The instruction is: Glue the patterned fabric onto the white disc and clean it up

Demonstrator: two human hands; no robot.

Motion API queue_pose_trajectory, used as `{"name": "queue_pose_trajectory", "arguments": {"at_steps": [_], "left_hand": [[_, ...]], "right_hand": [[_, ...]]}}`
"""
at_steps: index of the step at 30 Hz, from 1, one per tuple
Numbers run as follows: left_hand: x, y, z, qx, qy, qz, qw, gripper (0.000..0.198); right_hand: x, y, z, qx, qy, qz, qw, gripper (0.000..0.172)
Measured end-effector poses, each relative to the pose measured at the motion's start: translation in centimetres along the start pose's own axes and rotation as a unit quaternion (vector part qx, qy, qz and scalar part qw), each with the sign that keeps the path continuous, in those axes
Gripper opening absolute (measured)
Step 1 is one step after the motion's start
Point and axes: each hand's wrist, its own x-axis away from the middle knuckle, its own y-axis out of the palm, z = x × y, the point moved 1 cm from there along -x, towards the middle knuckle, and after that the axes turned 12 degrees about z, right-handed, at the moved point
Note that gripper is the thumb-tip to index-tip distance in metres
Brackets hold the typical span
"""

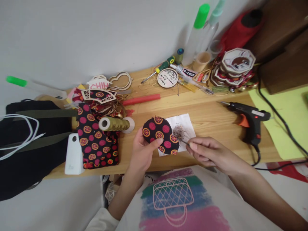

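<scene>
My left hand (143, 150) is closed round a round disc covered in black fabric with pink and orange circles (160, 134), held just above the wooden table (209, 122). My right hand (208, 152) pinches a thin metal pin or needle (183, 141) whose tip touches the disc's right edge. Under the disc lies a white paper scrap (186, 123) with a small heap of brownish fluff on it.
A black glue gun (247, 120) stands to the right, its cord trailing off the edge. A gold thread spool (114, 124) lies on folded matching fabric (96, 141) at left. Wooden cut-outs, a red stick (141, 99), a screwdriver, bottles and stacked ornaments crowd the back.
</scene>
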Motion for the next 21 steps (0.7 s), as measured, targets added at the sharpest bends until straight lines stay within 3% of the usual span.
{"name": "queue_pose_trajectory", "arguments": {"at_steps": [10,21], "left_hand": [[0.01,-0.02,0.19,-0.010,0.014,-0.013,1.000,0.045],[0.16,0.06,-0.03,-0.009,0.012,-0.020,1.000,0.048]], "right_hand": [[0.08,-0.19,-0.11,-0.010,-0.003,0.016,1.000,0.037],[0.01,-0.06,-0.14,0.003,-0.018,-0.017,1.000,0.038]]}}
